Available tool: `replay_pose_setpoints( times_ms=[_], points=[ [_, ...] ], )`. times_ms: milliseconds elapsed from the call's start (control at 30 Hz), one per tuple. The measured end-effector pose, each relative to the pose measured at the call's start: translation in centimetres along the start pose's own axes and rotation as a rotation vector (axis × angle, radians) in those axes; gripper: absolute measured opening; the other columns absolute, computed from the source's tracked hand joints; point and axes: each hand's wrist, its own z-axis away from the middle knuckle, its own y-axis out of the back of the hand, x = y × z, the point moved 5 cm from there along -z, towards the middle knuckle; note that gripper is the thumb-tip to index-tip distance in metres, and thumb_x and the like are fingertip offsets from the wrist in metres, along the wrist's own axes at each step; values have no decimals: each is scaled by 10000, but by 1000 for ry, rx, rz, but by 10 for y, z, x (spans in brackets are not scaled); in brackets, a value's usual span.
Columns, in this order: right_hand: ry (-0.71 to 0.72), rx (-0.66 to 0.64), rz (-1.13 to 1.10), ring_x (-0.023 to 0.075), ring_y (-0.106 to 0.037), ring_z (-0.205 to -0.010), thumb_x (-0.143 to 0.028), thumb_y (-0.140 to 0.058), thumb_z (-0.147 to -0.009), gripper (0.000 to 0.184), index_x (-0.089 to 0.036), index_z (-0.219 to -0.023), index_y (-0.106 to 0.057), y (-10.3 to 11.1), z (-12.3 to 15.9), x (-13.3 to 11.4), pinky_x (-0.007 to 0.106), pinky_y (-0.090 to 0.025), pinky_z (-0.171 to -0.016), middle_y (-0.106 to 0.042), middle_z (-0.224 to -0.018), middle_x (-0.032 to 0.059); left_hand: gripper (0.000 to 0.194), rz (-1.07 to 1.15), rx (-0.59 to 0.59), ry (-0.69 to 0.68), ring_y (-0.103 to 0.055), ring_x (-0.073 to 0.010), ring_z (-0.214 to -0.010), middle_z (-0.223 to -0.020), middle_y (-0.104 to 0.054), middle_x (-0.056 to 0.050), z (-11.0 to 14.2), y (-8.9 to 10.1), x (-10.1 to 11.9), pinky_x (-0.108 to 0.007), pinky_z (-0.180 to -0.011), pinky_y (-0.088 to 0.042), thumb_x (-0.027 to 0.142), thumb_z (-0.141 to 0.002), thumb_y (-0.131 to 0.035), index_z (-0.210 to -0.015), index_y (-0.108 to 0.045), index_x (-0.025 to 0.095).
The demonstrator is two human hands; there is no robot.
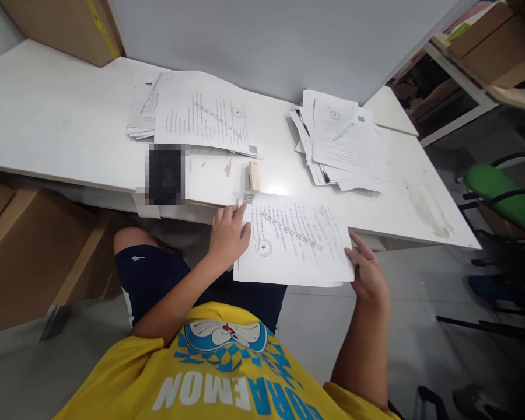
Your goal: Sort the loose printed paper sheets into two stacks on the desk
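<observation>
Printed sheets of paper, at least two together, lie sideways over the front edge of the table and hang partly above my lap. A round star stamp, a QR code and large outlined characters mark the top sheet. My left hand grips their left side, its fingertips near the QR code. On the right edge my right hand pinches the sheets, thumb on top and other fingers partly hidden beneath. Just beyond the papers, close to my left fingertips, stands a small cream stapler.
The white table bears a paper stack at back left and a looser, fanned pile at back right. A blurred-out dark object sits at the front edge. Cardboard boxes are below left; a green chair stands right.
</observation>
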Motion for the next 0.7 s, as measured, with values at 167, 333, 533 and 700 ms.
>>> replay_pose_setpoints(
  times_ms=[167,333,533,700],
  points=[
    [8,42,15,303,-703,-1033,-391,-831,-653,729,-270,-1347,-641,7,10,-3,426,-601,-826,-745,-1142,86,402,169,-49,10,-556,-289,-1071,-1103,-620,-119,-1,-2,-7,-433,-957,-467,234,-957,-493,-1349,-566,186],
    [17,48,22,311,-686,-1108,-406,-826,-662,688,-267,-1316,-664,9,16,0,422,-602,-857,-722,-1228,90,341,238,-1,12,-587,-262,-1023,-999,-632,-95,1,1,-9,-385,-916,-485,246,-973,-483,-1285,-611,196],
    [16,82,-18,317,-683,-1117,-371,-832,-645,696,-247,-1309,-666,5,15,0,438,-597,-884,-713,-1245,102,361,310,4,14,-596,-248,-1027,-1069,-625,-104,-3,0,-10,-369,-921,-487,228,-969,-481,-1306,-603,183],
    [16,71,-56,318,-680,-1125,-334,-818,-647,655,-233,-1280,-683,-4,10,-8,441,-595,-890,-729,-1208,99,412,275,-17,13,-593,-226,-956,-1077,-613,-96,-7,2,-13,-350,-873,-497,243,-979,-462,-1379,-548,194]
  ],
)
